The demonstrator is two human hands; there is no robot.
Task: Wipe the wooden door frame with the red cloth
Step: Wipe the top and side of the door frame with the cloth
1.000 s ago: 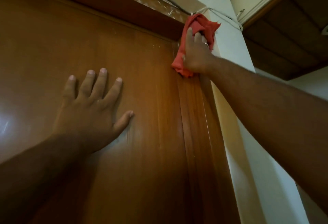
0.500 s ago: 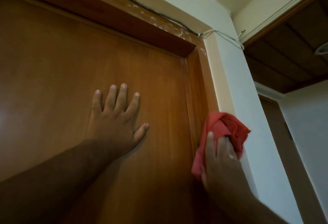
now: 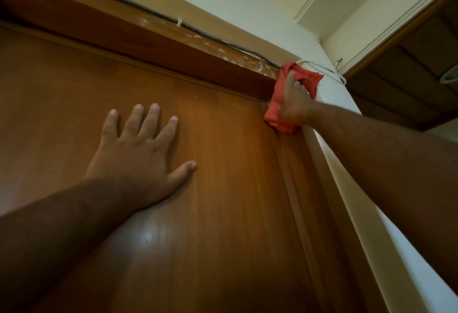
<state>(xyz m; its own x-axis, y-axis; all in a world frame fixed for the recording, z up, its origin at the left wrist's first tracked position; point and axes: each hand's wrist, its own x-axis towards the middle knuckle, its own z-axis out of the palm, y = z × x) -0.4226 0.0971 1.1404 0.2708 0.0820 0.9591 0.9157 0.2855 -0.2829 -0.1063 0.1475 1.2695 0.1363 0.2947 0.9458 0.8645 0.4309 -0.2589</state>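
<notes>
Pressing the red cloth (image 3: 280,94) into the top corner of the door frame (image 3: 295,164), upper right of the picture.

My right hand (image 3: 293,106) is closed around the bunched cloth, fingers curled over it, holding it flat against the wood where the upright meets the top rail; folds stick out above my knuckles and below my wrist. My left hand (image 3: 141,149) lies flat on the door (image 3: 223,189), left of centre, fingers spread and thumb out to the right. A dark cable (image 3: 158,14) runs along the top of the frame, and white cords (image 3: 329,73) hang on the wall just right of the cloth. No containers in sight. Half a second ago the cloth was low on the upright, right of centre; now it is back up at the corner, while my left hand has stayed planted.
</notes>
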